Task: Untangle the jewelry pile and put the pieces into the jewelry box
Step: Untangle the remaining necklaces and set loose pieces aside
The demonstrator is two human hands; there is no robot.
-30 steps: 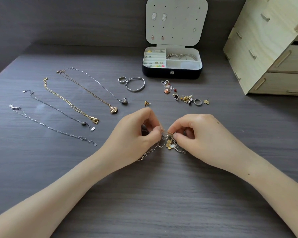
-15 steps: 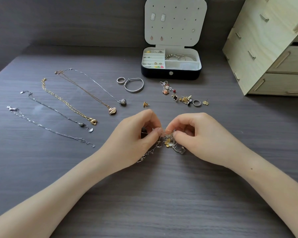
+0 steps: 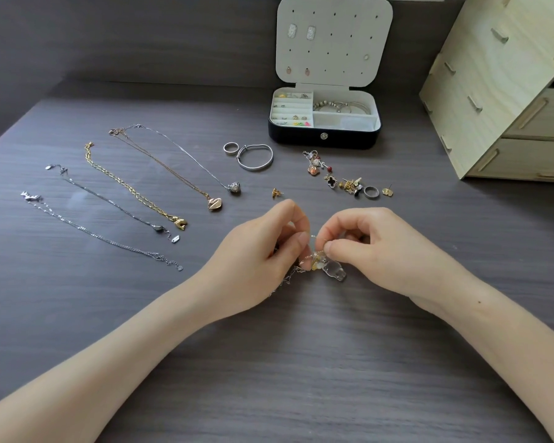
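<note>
A small tangled jewelry pile [image 3: 325, 265] of fine chains, gold charms and a clear charm hangs between my hands at the table's middle. My left hand [image 3: 263, 251] pinches the chains on the left side of the tangle. My right hand [image 3: 375, 247] pinches it from the right, just above the clear charm. A loose silver chain end trails down under my left hand. The jewelry box [image 3: 325, 135] stands open at the back, white inside with a black base, holding rings, earrings and bracelets.
Several untangled necklaces [image 3: 135, 190] lie in a row at the left. A ring [image 3: 231, 148] and a silver bangle [image 3: 255, 157] sit before the box. Loose earrings and charms [image 3: 346, 182] lie to the right. A wooden drawer unit [image 3: 506, 87] stands at the back right.
Both hands stayed at the tangle with small finger shifts. The clear charm has dropped into view below my right fingers.
</note>
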